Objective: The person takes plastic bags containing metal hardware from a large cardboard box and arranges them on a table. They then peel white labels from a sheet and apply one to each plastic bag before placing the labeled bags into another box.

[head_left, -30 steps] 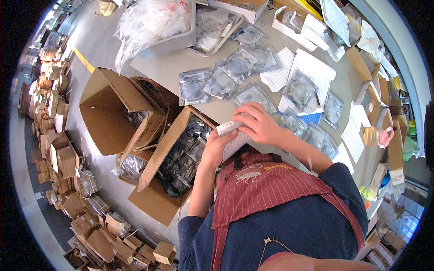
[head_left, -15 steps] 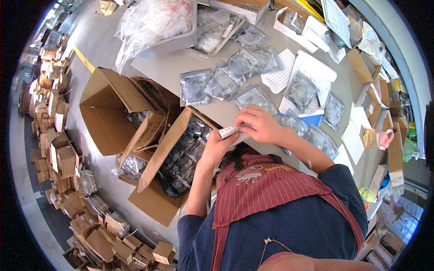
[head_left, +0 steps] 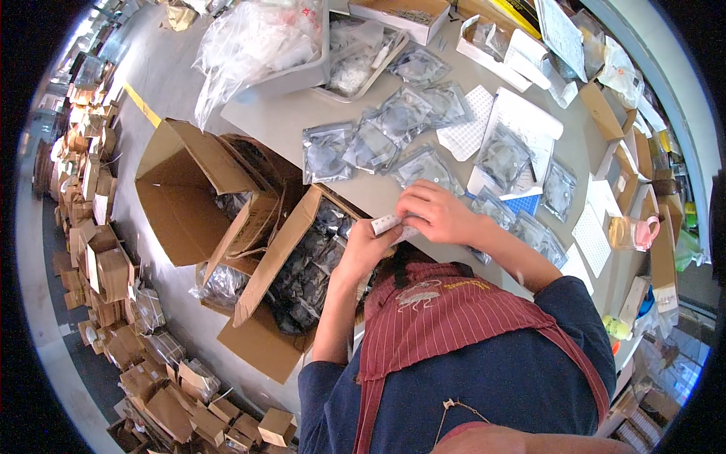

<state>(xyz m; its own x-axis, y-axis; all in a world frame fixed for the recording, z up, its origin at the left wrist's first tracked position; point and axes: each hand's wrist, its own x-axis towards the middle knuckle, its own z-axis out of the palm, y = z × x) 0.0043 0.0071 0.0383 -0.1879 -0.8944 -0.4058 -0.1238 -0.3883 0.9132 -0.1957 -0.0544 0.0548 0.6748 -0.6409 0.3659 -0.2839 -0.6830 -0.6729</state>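
Observation:
A curled white sheet of labels point(head_left: 385, 224) with small dark print is held at the table's near edge. My left hand point(head_left: 364, 248) grips its left side between thumb and fingers. My right hand point(head_left: 432, 214) is closed with its fingertips at the sheet's right end; what lies under them is hidden. Just beyond my hands lies a clear zip bag point(head_left: 425, 168) with a grey part inside. Several similar bags point(head_left: 327, 151) are spread over the table. Left of my left hand stands an open cardboard box point(head_left: 276, 246) full of dark bagged items point(head_left: 306, 284).
A second open carton point(head_left: 178, 197) stands further left. Grey trays point(head_left: 291, 79) with plastic bags fill the table's far left. White perforated label sheets point(head_left: 466, 125) and papers point(head_left: 529, 113) lie at the right. Many cardboard boxes point(head_left: 170, 408) are piled along the left floor.
The curled label sheet has turned slightly and moved a little to the right with my left hand. My right hand stays at its end, shifted only slightly.

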